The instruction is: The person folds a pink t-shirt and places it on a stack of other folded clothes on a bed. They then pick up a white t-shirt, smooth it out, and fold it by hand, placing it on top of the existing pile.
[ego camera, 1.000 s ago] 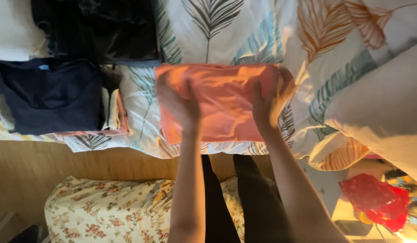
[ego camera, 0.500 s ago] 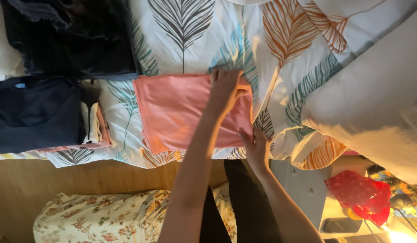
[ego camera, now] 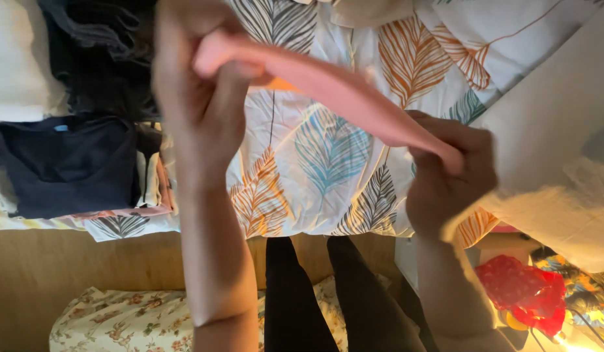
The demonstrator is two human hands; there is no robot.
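Left hand: the left hand (ego camera: 201, 98) is raised above the bed, fingers closed around one end of the pink cloth (ego camera: 334, 91), gripping it near the top of the view.
Right hand: the right hand (ego camera: 449, 173) is lower and further toward the bed's near edge, fingers pinched shut on the cloth's other end.
Pink cloth: folded into a narrow band, held in the air between both hands, slanting down from left hand to right; clear of the bed, above its near middle.
Bed: the bed (ego camera: 328, 156) is covered with a white sheet printed with large orange, blue and grey leaves; its near edge meets a wooden side board.
Dark stack: a folded navy garment (ego camera: 67, 166) lies at the bed's left near edge on a small pile of lighter folded pieces.
Black heap: black clothing (ego camera: 100, 58) lies behind the navy garment, toward the far left corner.
Pillow: a white pillow (ego camera: 563, 150) lies on the right side of the bed, just beside the right hand.
Floor: a red bag (ego camera: 520, 293) lies at lower right; a floral cloth (ego camera: 119, 322) lies at lower left.
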